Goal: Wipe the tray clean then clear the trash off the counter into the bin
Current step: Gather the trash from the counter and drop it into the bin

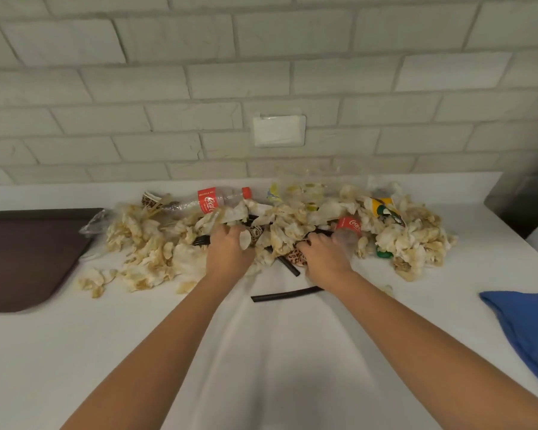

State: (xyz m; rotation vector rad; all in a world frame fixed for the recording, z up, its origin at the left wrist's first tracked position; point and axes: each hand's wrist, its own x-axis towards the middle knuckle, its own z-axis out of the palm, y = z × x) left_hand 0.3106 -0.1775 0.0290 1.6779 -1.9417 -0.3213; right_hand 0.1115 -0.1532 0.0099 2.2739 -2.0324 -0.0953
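A wide heap of stained crumpled paper napkins (149, 243) lies along the back of the white counter (261, 352), mixed with two clear cola bottles (218, 198) (350, 226), paper cups and wrappers. My left hand (227, 252) digs into the middle of the heap, its fingers curled round napkins and a black plastic piece. My right hand (322, 254) grips trash beside a leopard-print cup (295, 256), next to the right bottle. The brown tray (28, 259) sits at the left, its surface bare.
A blue cloth (528, 330) lies at the counter's right edge. A black straw (286, 294) lies loose in front of the heap. A green bottle cap (382, 252) sits in the pile's right part. A brick wall with a white outlet plate (278, 131) stands behind.
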